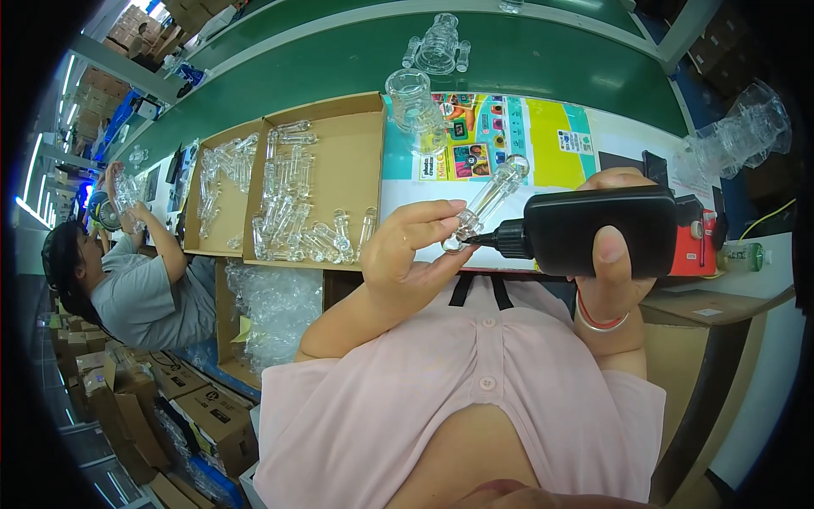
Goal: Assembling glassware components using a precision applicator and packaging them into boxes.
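My left hand (415, 246) pinches a clear, rod-shaped piece with rounded ends (490, 199), which slants up to the right. In my right hand (612, 276) is a black squeeze bottle (593, 229), lying on its side with the thumb across it. Its narrow nozzle (500, 239) points left, and the tip is at the near end of the clear piece; whether it touches I cannot tell. Beyond my hands a clear cylindrical part (414, 97) stands on a printed colourful sheet (551, 140). Farther back is a clear assembly with side rods (437, 47).
Left of my hands, cardboard trays (360, 144) hold many clear rods (292, 182). A stack of clear cups (742, 131) stands at the right, near a small green bottle (744, 256). At the left a co-worker (140, 284) handles a clear part. Plastic bags (275, 297) fill a box below.
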`<action>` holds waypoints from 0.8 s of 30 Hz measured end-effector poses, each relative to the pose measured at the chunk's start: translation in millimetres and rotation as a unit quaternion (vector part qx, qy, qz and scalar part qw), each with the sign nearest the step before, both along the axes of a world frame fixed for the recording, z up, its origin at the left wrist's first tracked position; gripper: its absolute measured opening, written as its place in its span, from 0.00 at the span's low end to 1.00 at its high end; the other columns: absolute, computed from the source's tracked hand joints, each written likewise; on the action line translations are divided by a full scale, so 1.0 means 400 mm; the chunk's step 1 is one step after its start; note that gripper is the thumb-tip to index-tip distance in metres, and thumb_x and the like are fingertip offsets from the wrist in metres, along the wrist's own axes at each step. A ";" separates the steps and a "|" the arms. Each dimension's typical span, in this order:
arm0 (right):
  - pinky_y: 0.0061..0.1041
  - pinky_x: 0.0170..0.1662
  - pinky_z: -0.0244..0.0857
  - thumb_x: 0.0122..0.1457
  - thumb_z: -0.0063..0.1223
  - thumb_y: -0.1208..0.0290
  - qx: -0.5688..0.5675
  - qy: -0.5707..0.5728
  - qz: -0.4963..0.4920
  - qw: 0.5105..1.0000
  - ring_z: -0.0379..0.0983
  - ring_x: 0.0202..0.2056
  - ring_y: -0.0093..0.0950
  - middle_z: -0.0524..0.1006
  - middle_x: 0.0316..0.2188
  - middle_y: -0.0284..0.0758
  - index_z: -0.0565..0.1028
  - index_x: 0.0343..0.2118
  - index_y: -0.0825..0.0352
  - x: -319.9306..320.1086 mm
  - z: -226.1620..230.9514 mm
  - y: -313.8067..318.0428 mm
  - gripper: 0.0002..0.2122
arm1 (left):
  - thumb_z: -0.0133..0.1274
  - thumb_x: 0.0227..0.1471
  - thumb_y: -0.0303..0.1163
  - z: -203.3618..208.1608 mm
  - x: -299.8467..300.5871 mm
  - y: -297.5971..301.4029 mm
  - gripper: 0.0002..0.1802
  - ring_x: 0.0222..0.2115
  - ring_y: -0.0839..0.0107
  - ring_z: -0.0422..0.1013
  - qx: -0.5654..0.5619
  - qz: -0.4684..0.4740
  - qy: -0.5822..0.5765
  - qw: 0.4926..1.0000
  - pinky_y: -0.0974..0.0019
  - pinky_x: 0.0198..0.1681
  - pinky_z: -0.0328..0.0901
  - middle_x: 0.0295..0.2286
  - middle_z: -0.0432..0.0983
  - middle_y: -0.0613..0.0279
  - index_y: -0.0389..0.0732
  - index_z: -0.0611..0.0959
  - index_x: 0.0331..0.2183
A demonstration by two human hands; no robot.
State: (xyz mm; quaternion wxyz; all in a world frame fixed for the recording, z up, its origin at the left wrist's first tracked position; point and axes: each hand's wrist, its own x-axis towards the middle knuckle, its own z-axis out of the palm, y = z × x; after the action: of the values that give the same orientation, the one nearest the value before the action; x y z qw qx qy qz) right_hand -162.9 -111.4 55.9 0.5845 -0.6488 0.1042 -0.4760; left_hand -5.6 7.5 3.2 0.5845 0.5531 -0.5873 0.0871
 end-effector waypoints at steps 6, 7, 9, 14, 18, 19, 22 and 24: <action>0.22 0.38 0.63 0.49 0.51 0.72 -0.026 0.011 -0.005 1.000 0.69 0.33 0.25 0.68 0.33 0.40 0.64 0.38 0.73 -0.001 0.010 -0.002 0.15 | 0.63 0.28 0.18 0.003 0.000 0.001 0.21 0.30 0.65 0.74 0.009 0.011 -0.011 1.000 0.71 0.30 0.69 0.31 0.75 0.51 0.36 0.74 0.31; 0.22 0.38 0.63 0.49 0.51 0.72 -0.026 0.011 -0.005 1.000 0.69 0.33 0.25 0.68 0.33 0.40 0.64 0.38 0.73 -0.003 0.008 -0.004 0.15 | 0.63 0.28 0.18 0.003 0.000 0.002 0.21 0.30 0.64 0.74 0.012 0.015 -0.012 1.000 0.71 0.30 0.69 0.31 0.75 0.51 0.35 0.74 0.31; 0.23 0.37 0.64 0.48 0.51 0.71 -0.094 0.032 -0.041 0.994 0.69 0.32 0.27 0.69 0.32 0.41 0.64 0.38 0.74 -0.010 0.000 -0.010 0.16 | 0.63 0.28 0.18 0.005 -0.002 0.001 0.21 0.30 0.64 0.74 0.014 0.018 -0.013 1.000 0.71 0.30 0.69 0.31 0.75 0.51 0.35 0.74 0.31; 0.24 0.35 0.64 0.47 0.53 0.70 -0.204 0.052 -0.039 0.977 0.70 0.31 0.30 0.70 0.31 0.40 0.65 0.39 0.71 -0.032 0.004 -0.012 0.17 | 0.63 0.28 0.19 0.011 -0.001 0.001 0.21 0.30 0.64 0.74 0.019 0.019 -0.022 0.999 0.71 0.30 0.69 0.30 0.75 0.51 0.35 0.75 0.31; 0.25 0.34 0.65 0.45 0.56 0.71 -0.338 0.062 -0.034 0.938 0.71 0.30 0.31 0.71 0.31 0.39 0.66 0.40 0.68 -0.043 0.019 -0.002 0.19 | 0.63 0.28 0.19 0.014 -0.002 0.002 0.21 0.30 0.63 0.74 0.035 0.023 -0.018 0.999 0.70 0.30 0.69 0.29 0.75 0.51 0.35 0.75 0.31; 0.23 0.33 0.66 0.43 0.59 0.73 -0.338 0.077 -0.022 0.938 0.71 0.31 0.30 0.71 0.32 0.40 0.66 0.40 0.68 -0.050 0.026 0.006 0.20 | 0.63 0.27 0.19 0.014 -0.001 0.002 0.21 0.30 0.63 0.74 0.036 0.020 -0.015 0.999 0.70 0.30 0.69 0.29 0.75 0.51 0.34 0.75 0.30; 0.20 0.31 0.66 0.40 0.62 0.74 -0.326 0.040 -0.002 0.945 0.71 0.31 0.29 0.71 0.33 0.40 0.65 0.40 0.68 -0.053 0.005 0.019 0.23 | 0.63 0.27 0.19 0.014 0.001 0.005 0.22 0.30 0.63 0.73 0.050 0.019 -0.014 0.998 0.69 0.31 0.68 0.29 0.75 0.52 0.35 0.76 0.31; 0.19 0.30 0.67 0.39 0.64 0.75 -0.352 0.061 -0.006 0.934 0.71 0.31 0.28 0.71 0.34 0.40 0.65 0.41 0.67 -0.058 0.013 0.022 0.25 | 0.63 0.28 0.19 0.013 0.003 0.002 0.22 0.30 0.63 0.73 0.053 0.009 -0.001 0.999 0.68 0.32 0.68 0.29 0.75 0.53 0.35 0.76 0.32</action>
State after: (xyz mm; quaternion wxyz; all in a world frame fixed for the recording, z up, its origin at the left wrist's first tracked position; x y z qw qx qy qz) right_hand -186.1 -102.5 61.0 0.3086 -0.8398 -0.0306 -0.4457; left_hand -4.6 8.2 8.3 0.5531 0.5882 -0.5868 0.0617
